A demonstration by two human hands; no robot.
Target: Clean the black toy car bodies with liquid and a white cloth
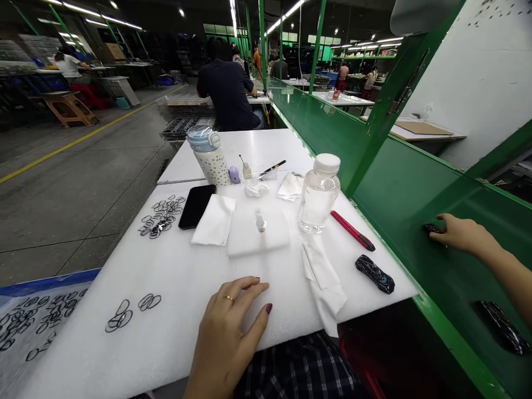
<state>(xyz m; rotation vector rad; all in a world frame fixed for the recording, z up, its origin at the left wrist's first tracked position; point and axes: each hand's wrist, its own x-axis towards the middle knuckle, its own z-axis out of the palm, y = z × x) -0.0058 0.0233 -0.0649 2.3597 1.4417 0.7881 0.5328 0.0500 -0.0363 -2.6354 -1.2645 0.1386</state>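
Observation:
My left hand (233, 327) rests at the near edge of the white foam sheet (183, 338), fingers stretched out and nothing in them. At the right, my right hand (465, 233) reaches over the green belt (399, 205), its fingers closed on a small black bundle (433, 228), mostly hidden by the hand. Another shiny black bundle (501, 327) lies on the belt beneath my right forearm. A similar black bundle (374, 274) sits on the foam near the belt. Thin black rings (120, 317) lie to the left of my left hand, and more loose rings (162, 216) form a pile farther back.
A clear bottle (318, 194), red cutter (352, 230) and folded white cloth (322, 282) lie on the right. Farther back are a phone (197, 206), speckled tumbler (210, 158) and small foam block (257, 244). A green post (386, 105) rises beside the belt. A person (228, 88) sits ahead.

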